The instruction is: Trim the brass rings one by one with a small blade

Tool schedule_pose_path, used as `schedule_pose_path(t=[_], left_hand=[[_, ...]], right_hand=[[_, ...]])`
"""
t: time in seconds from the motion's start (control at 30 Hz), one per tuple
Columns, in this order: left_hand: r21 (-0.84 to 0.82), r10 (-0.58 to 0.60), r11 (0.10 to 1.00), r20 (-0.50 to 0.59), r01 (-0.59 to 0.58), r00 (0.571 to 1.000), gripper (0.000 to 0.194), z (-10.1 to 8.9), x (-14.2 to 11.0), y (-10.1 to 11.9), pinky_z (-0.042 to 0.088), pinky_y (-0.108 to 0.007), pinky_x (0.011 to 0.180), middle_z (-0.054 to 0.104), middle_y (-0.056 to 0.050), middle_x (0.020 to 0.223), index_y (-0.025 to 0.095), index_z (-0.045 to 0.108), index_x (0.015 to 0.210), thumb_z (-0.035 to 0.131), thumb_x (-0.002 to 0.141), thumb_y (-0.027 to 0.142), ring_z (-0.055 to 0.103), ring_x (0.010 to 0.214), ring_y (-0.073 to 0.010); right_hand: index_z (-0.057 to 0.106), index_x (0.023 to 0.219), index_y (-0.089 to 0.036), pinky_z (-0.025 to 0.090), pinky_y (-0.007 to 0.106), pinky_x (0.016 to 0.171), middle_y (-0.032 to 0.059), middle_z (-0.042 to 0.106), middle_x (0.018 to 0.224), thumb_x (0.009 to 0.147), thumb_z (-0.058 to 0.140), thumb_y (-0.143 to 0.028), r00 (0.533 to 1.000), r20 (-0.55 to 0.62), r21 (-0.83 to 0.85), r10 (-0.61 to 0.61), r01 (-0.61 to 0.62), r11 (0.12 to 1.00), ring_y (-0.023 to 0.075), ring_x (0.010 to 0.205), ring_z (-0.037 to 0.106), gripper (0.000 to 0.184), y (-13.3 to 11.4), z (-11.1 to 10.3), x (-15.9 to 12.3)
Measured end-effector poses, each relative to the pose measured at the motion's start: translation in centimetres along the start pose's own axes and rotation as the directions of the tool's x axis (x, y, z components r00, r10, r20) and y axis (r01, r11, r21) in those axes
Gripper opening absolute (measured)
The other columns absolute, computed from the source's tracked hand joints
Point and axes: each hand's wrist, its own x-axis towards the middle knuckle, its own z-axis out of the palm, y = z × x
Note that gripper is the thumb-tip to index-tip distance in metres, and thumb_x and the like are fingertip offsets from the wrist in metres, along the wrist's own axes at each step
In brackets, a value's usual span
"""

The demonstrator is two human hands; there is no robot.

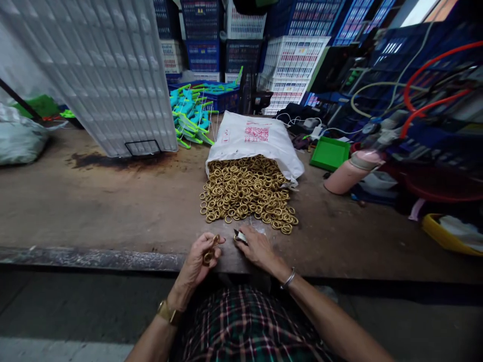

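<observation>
In front of my body at the table's near edge, my left hand [196, 257] is closed on brass-coloured rings [207, 257], one of them pinched up by the fingertips. A short gap to the right, my right hand [259, 249] is curled round a small dark-tipped tool with a white grip [240, 236]; its exact kind is too small to make out. Just beyond both hands spreads a pile of brass-coloured rings [245, 193]. They spill from the mouth of a white woven sack [234, 131] with red print, which lies on its side.
A wooden table [94, 211] runs across the view. At its back left stands a ribbed translucent panel [124, 75], beside green and blue plastic hangers [192, 113]. On the right are a green tray [330, 153], a pink cylinder [347, 173] with red hoses, and a yellow basin [445, 239].
</observation>
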Motion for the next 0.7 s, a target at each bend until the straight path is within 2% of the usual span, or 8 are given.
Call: schedule_pose_path(t=[0.1, 0.2, 0.27, 0.37, 0.5, 0.6, 0.7], left_hand=[[-0.023, -0.041, 0.999, 0.001, 0.041, 0.999, 0.028, 0.1, 0.0, 0.1, 0.027, -0.013, 0.036, 0.063, -0.005, 0.088, 0.017, 0.053, 0.087, 0.069, 0.067, 0.028, 0.052, 0.054, -0.0072], [-0.143, -0.114, 0.984, -0.015, 0.110, 0.993, 0.036, -0.2, 0.2, -0.2, 0.030, -0.013, 0.036, 0.063, -0.007, 0.086, 0.016, 0.055, 0.098, 0.069, 0.064, 0.022, 0.056, 0.059, -0.0101], [-0.238, -0.154, 0.961, -0.031, 0.143, 0.988, 0.035, -0.5, 0.7, -0.5, 0.031, -0.012, 0.035, 0.064, -0.009, 0.084, 0.015, 0.057, 0.098, 0.068, 0.065, 0.020, 0.058, 0.062, -0.0122], [-0.343, -0.196, 0.925, -0.064, 0.163, 0.979, 0.021, -0.7, 1.5, -1.0, 0.028, -0.011, 0.033, 0.064, -0.009, 0.077, 0.012, 0.060, 0.088, 0.065, 0.070, 0.021, 0.059, 0.060, -0.0132], [-0.375, -0.242, 0.908, -0.107, 0.186, 0.964, 0.008, -0.2, 2.0, -1.3, 0.024, -0.010, 0.032, 0.062, -0.007, 0.070, 0.011, 0.057, 0.071, 0.063, 0.072, 0.016, 0.059, 0.057, -0.0116], [-0.333, -0.225, 0.926, -0.114, 0.176, 0.968, 0.012, 0.3, 1.9, -1.2, 0.023, -0.009, 0.032, 0.060, -0.005, 0.069, 0.012, 0.055, 0.069, 0.066, 0.068, 0.015, 0.058, 0.057, -0.0102], [-0.222, -0.139, 0.968, -0.086, 0.117, 0.987, 0.021, 0.7, 1.8, -1.4, 0.022, -0.010, 0.033, 0.058, -0.002, 0.069, 0.012, 0.055, 0.072, 0.072, 0.062, 0.021, 0.055, 0.055, -0.0080]], right_hand=[[0.053, 0.098, -0.020, 0.034, 0.026, 0.066, 0.0059, 0.057, 0.095, 0.083, 0.047, -0.029, 1.000, 0.019, -0.037, 0.005, -0.004, 0.999, 0.0170, 0.080, 0.053, 0.019, 0.1, 0.4, -0.3], [0.051, 0.099, -0.020, 0.034, 0.026, 0.067, 0.0060, 0.056, 0.099, 0.081, 0.048, -0.026, 1.000, -0.005, -0.015, -0.009, 0.009, 1.000, 0.0173, 0.082, 0.053, 0.020, 0.5, 0.9, -0.5], [0.050, 0.099, -0.019, 0.034, 0.026, 0.067, 0.0056, 0.057, 0.098, 0.079, 0.047, -0.021, 1.000, -0.019, 0.020, -0.024, 0.024, 0.999, 0.0173, 0.082, 0.053, 0.020, 0.8, 1.1, -0.6], [0.051, 0.096, -0.019, 0.034, 0.026, 0.067, 0.0039, 0.060, 0.089, 0.077, 0.044, -0.015, 0.999, -0.031, 0.092, -0.038, 0.041, 0.995, 0.0166, 0.078, 0.054, 0.020, 1.0, 1.1, -0.4], [0.052, 0.082, -0.019, 0.034, 0.025, 0.062, 0.0008, 0.058, 0.074, 0.075, 0.044, -0.018, 0.998, -0.042, 0.290, 0.047, -0.033, 0.956, 0.0146, 0.070, 0.052, 0.011, 0.7, 0.7, 0.5], [0.049, 0.073, -0.019, 0.033, 0.021, 0.054, -0.0038, 0.049, 0.063, 0.071, 0.045, -0.019, 0.989, -0.006, 0.558, 0.149, -0.120, 0.821, 0.0101, 0.059, 0.046, 0.004, 0.6, 0.4, 1.2], [0.045, 0.076, -0.021, 0.024, 0.019, 0.040, -0.0095, 0.040, 0.053, 0.069, 0.046, -0.026, 0.962, 0.172, 0.788, 0.212, -0.264, 0.557, 0.0056, 0.040, 0.030, 0.009, 0.4, 0.1, 1.4]])
